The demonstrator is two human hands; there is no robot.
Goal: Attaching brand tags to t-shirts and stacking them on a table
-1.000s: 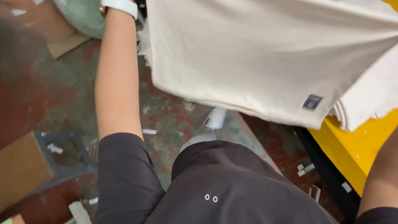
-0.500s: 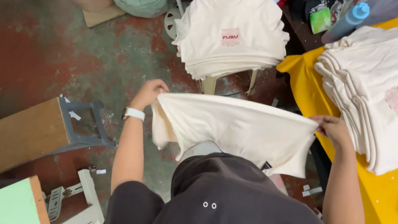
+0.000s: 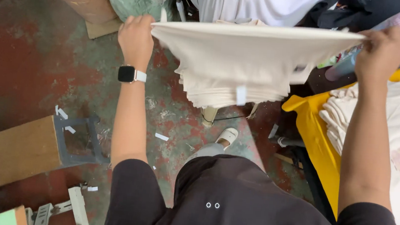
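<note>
Both the left hand (image 3: 136, 38) and right hand (image 3: 382, 52) pinch a stretched cream shirt (image 3: 248, 59), which partly hides the stacked shirts (image 3: 220, 97) beyond.

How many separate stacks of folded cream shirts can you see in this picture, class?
2. One stack sits on a stool beyond the stretched shirt, held by the left hand and right hand. The other stack lies on the yellow table. More may be hidden.
</note>
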